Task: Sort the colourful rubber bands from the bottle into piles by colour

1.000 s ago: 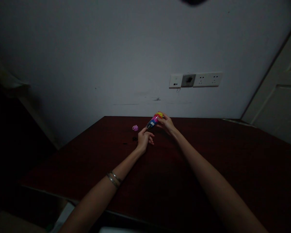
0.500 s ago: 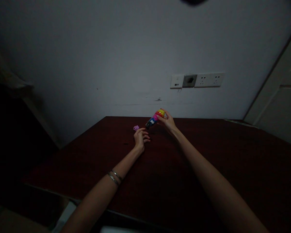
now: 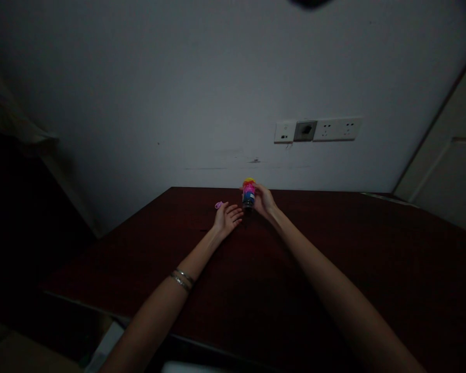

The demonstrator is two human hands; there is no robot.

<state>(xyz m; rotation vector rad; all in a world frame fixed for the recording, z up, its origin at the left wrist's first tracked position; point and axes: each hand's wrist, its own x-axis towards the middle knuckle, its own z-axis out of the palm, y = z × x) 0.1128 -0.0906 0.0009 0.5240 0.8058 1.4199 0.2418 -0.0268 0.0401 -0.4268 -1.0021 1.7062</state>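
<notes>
My right hand (image 3: 264,201) is wrapped round a small clear bottle (image 3: 249,194) with yellow, pink and blue bands of colour and a dark lower end. The bottle stands nearly upright above the table. To its left, my left hand (image 3: 229,218) is open, palm turned up and fingers spread, with nothing visible in it. Its fingertips are close beside the bottle's lower end; I cannot tell whether they touch. Just behind the left thumb lies a small pinkish-purple piece with a loop (image 3: 218,205), partly covered by the hand.
Both arms reach over a dark reddish-brown table (image 3: 295,248) whose far edge meets a grey wall (image 3: 209,93). A row of sockets (image 3: 335,129) is set in the wall. A panelled door (image 3: 454,166) stands at the right. The light is dim.
The bottle has gone from tilted down to the left to nearly upright, turned by my right hand. My left hand has rolled palm up and its fingers have spread.
</notes>
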